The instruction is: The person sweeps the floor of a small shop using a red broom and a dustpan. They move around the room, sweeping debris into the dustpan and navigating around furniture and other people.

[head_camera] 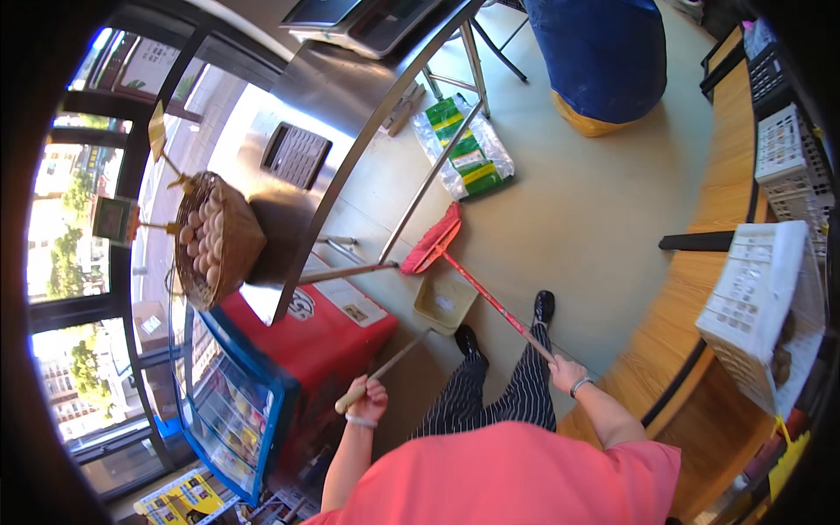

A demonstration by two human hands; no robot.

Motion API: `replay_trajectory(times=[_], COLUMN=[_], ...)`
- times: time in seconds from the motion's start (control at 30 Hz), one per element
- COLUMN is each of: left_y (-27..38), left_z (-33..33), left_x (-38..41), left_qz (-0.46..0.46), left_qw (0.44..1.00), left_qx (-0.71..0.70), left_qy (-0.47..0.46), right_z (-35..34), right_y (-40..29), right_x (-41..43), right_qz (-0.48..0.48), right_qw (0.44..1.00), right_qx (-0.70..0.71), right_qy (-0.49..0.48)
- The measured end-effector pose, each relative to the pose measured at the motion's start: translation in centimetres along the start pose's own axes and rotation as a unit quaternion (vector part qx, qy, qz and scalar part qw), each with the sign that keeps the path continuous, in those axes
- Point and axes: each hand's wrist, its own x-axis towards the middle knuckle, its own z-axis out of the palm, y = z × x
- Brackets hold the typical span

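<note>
My left hand (371, 398) is closed round the handle of a long-handled dustpan (446, 304), whose yellowish pan rests on the floor by my left shoe. In my right hand (568, 374) is the red handle of a broom (433, 241). The broom's red bristle head touches the floor just beyond the pan, near a steel table leg. Past the head lies a clear plastic sack (467, 149) with green and yellow print. What lies inside the pan is too small to make out.
A steel table (348, 82) at the left holds a calculator (296, 155) and a basket of eggs (220, 246). Below it stands a red chest freezer (341, 335). Wooden shelving (656, 335) with white plastic baskets (748, 315) runs along the right. A blue-covered bulky object (600, 59) stands ahead.
</note>
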Motion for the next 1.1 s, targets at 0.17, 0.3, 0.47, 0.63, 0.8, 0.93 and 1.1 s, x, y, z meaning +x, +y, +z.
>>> replay_trajectory(times=[0.17, 0.3, 0.47, 0.63, 0.8, 0.93, 1.1], left_y=[0.9, 0.8, 2.6, 4.7, 6.3, 6.2, 6.8], left_z=[-2.1, -1.4, -1.0, -0.7, -1.1, -1.0, -1.4], left_x=[-0.5, -0.9, -0.6, -0.4, 0.1, 0.7, 1.3], left_qz=[-0.006, -0.015, 0.003, 0.014, 0.013, 0.007, -0.01], left_qw=[0.997, 0.996, 0.998, 1.0, 0.999, 0.998, 0.997], left_qx=[-0.072, -0.073, -0.053, -0.019, -0.026, -0.023, -0.021], left_qy=[-0.039, -0.058, -0.033, -0.009, -0.027, -0.054, -0.076], right_z=[-2.7, -5.2, -6.7, -3.2, -2.2, -4.4, -6.4], right_y=[-1.5, -2.5, -6.4, -11.6, -15.4, -13.1, -10.4], right_x=[-7.0, -9.5, -4.9, -2.4, -9.4, -11.9, -16.5], right_qz=[-0.032, -0.085, -0.125, -0.125, -0.054, -0.088, -0.161], right_qw=[0.999, 0.995, 0.987, 0.988, 0.975, 0.917, 0.949], right_qx=[0.027, 0.033, 0.048, 0.036, 0.196, 0.319, 0.213], right_qy=[-0.013, 0.033, 0.09, 0.078, -0.094, -0.223, -0.169])
